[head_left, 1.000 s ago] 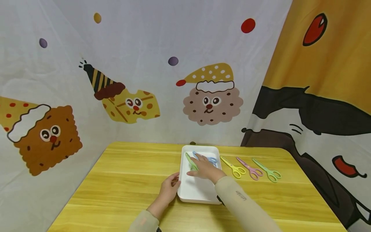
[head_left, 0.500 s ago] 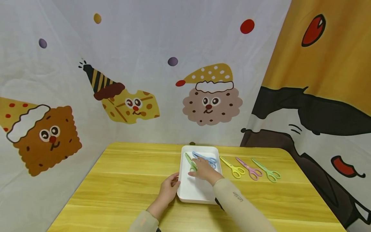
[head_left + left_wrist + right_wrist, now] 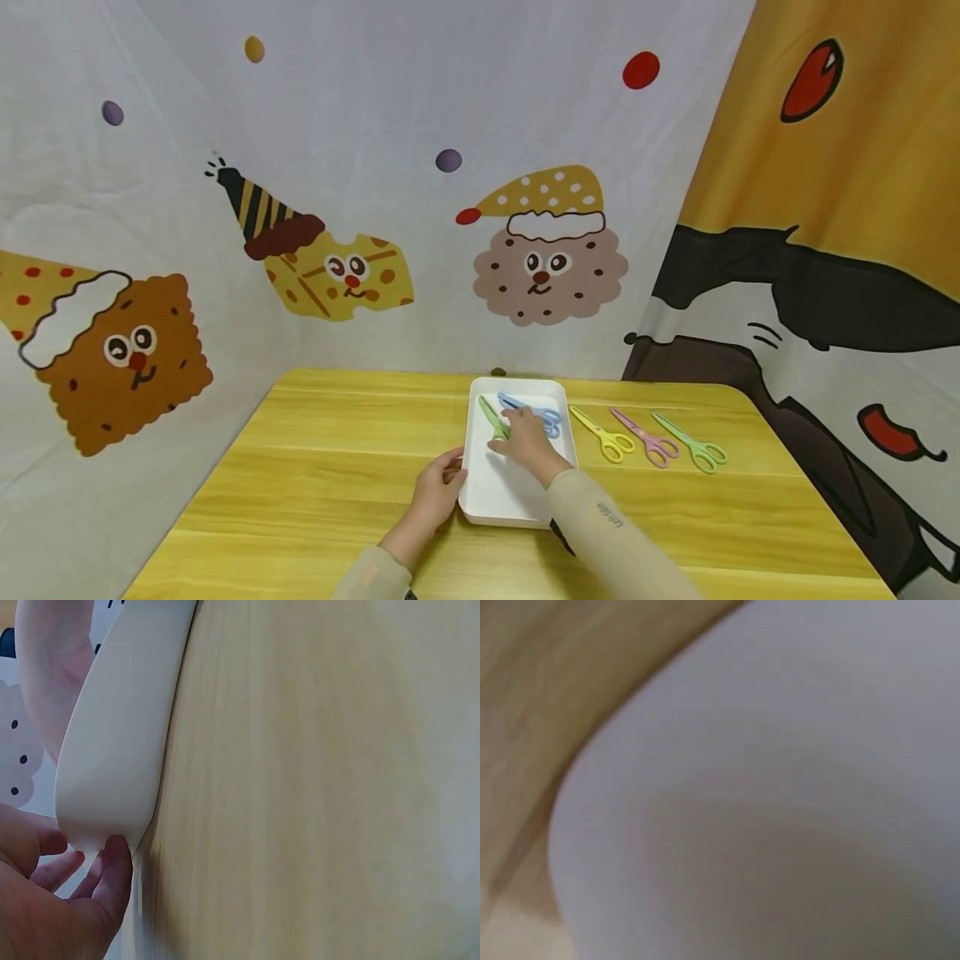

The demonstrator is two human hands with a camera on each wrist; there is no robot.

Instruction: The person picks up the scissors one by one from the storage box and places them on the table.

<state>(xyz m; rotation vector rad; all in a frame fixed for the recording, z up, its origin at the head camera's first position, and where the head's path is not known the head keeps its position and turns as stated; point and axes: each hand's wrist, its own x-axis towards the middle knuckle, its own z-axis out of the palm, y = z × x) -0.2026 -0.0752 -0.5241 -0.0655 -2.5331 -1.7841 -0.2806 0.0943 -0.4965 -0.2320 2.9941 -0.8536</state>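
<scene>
Passage is free over the far left of the table (image 3: 330, 450), but the left hand (image 3: 437, 488) bars the left side of the white tray (image 3: 504, 497), the right hand (image 3: 528, 444) covers its middle, and yellow scissors (image 3: 602, 431) lie just right of it.

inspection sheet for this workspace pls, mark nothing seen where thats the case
surface: wood-grain table
job's things: white tray holding green scissors and blue scissors; yellow scissors, pink scissors and second green scissors on the table, right of the tray
clutter: nothing seen
hands: left hand grips the tray's left side; right hand is over the tray by the green scissors, hold unclear
cables: nothing seen
surroundings: cloth printed with cartoon figures
</scene>
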